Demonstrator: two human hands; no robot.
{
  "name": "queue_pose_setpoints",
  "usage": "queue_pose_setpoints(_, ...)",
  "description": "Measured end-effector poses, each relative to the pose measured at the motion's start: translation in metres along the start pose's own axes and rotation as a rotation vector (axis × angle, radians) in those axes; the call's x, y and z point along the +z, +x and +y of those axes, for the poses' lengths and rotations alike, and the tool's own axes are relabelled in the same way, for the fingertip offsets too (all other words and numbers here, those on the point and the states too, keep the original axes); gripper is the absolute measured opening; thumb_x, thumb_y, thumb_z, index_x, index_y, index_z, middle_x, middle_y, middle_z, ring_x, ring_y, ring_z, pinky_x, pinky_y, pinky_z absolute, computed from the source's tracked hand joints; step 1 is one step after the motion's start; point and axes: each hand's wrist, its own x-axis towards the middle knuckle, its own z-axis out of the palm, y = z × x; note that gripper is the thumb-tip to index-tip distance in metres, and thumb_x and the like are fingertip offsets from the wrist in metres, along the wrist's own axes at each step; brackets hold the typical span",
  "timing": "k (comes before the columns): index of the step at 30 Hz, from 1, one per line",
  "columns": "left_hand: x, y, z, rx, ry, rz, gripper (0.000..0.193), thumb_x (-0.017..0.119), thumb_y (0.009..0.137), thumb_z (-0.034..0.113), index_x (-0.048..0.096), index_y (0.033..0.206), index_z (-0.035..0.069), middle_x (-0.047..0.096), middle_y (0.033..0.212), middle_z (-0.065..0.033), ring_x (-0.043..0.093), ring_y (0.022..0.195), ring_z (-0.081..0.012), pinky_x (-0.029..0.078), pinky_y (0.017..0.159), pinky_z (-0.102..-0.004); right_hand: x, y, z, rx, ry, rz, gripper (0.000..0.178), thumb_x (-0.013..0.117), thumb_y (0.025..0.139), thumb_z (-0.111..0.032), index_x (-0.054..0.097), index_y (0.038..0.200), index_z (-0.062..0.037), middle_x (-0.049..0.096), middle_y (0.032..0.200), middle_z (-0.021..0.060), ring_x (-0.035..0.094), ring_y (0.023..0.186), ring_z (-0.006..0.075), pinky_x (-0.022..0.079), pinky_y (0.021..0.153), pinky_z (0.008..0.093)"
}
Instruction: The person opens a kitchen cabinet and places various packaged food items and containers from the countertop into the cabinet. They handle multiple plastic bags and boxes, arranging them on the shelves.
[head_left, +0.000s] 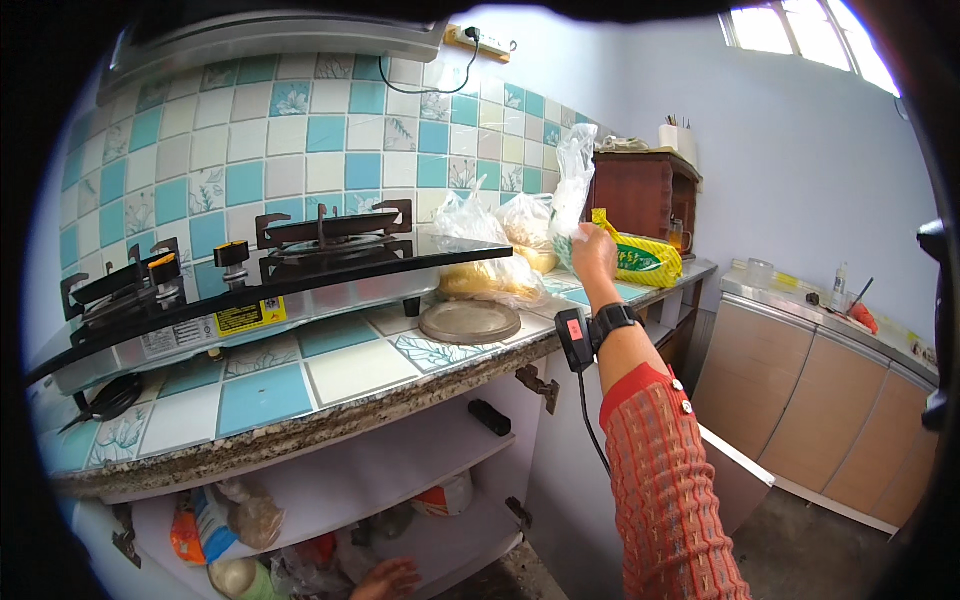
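Note:
My right hand (597,252) reaches across the tiled counter, its fingers closed on a clear plastic bag (572,180) that stands up above the hand. What the bag holds looks whitish, but I cannot make it out. Just right of the hand lies a yellow and green package (645,262). Left of it, more clear bags (490,265) with yellowish contents rest against the wall. Low in the view, my left hand (388,580) is partly cut off by the lower edge, fingers apart and nothing in them, by the open cabinet's lower shelf.
A black gas stove (330,255) takes up the counter's left side. A round flat lid (469,322) lies near the granite edge (300,432). Below, the cabinet shelves (400,490) hold several bags and a black object (489,418). A dark red wooden cabinet (640,195) stands at the back.

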Motion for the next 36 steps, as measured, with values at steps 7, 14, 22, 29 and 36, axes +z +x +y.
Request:
queue_pose_setpoints(7, 0.151, -0.039, 0.118, 0.526, 0.546, -0.091, 0.025, 0.058, 0.088, 0.011, 0.058, 0.112, 0.003, 0.060, 0.113, -0.0105, 0.058, 0.103, -0.0223, 0.046, 0.087, -0.0347, 0.007, 0.044, -0.027, 0.000, -0.215, -0.106, 0.036, 0.068, 0.073, -0.026, 0.066, 0.105, -0.0099, 0.065, 0.104, 0.0149, 0.061, 0.098, 0.0315, 0.048, 0.085, 0.0399)
queue_pose_setpoints(14, 0.282, -0.088, 0.230, 1.569, 1.111, 0.069, 0.022, 0.060, 0.071, -0.008, 0.067, 0.089, 0.004, 0.065, 0.094, -0.0129, 0.063, 0.087, -0.0272, 0.051, 0.075, -0.0334, 0.013, 0.100, 0.022, -0.200, -0.189, -0.361, 0.034, 0.064, 0.070, -0.013, 0.064, 0.102, -0.0036, 0.063, 0.098, 0.0238, 0.059, 0.099, 0.0376, 0.046, 0.087, 0.0413)
queue_pose_setpoints(22, 0.308, -0.075, 0.286, 1.621, 1.499, 0.473, 0.031, 0.062, 0.073, 0.003, 0.063, 0.103, 0.008, 0.056, 0.113, -0.0130, 0.053, 0.106, -0.0312, 0.038, 0.095, -0.0438, 0.017, 0.127, 0.042, -0.419, -0.019, -0.519, 0.051, 0.043, 0.070, 0.010, 0.059, 0.115, -0.0069, 0.061, 0.103, 0.0258, 0.058, 0.103, 0.0357, 0.045, 0.088, 0.0380)
queue_pose_setpoints(29, 0.313, -0.074, 0.282, 1.467, 1.297, 0.552, 0.062, 0.068, 0.070, 0.017, 0.045, 0.127, 0.004, 0.042, 0.132, -0.0153, 0.044, 0.118, -0.0311, 0.035, 0.096, -0.0432, -0.017, 0.151, -0.057, -0.354, 0.591, -0.582, 0.041, 0.053, 0.075, 0.004, 0.060, 0.114, -0.0013, 0.066, 0.095, 0.0072, 0.062, 0.084, 0.0151, 0.050, 0.077, 0.0296)
queue_pose_setpoints(36, 0.292, -0.055, 0.278, 1.698, 0.750, 0.625, 0.125, 0.076, 0.063, 0.057, -0.004, 0.146, 0.007, 0.009, 0.150, -0.0167, 0.022, 0.134, -0.0310, 0.025, 0.104, -0.0449, -0.060, 0.008, -0.200, -1.107, 1.135, -1.166, 0.034, 0.058, 0.065, -0.004, 0.067, 0.098, -0.0028, 0.068, 0.087, 0.0104, 0.062, 0.080, 0.0176, 0.050, 0.074, 0.0309)
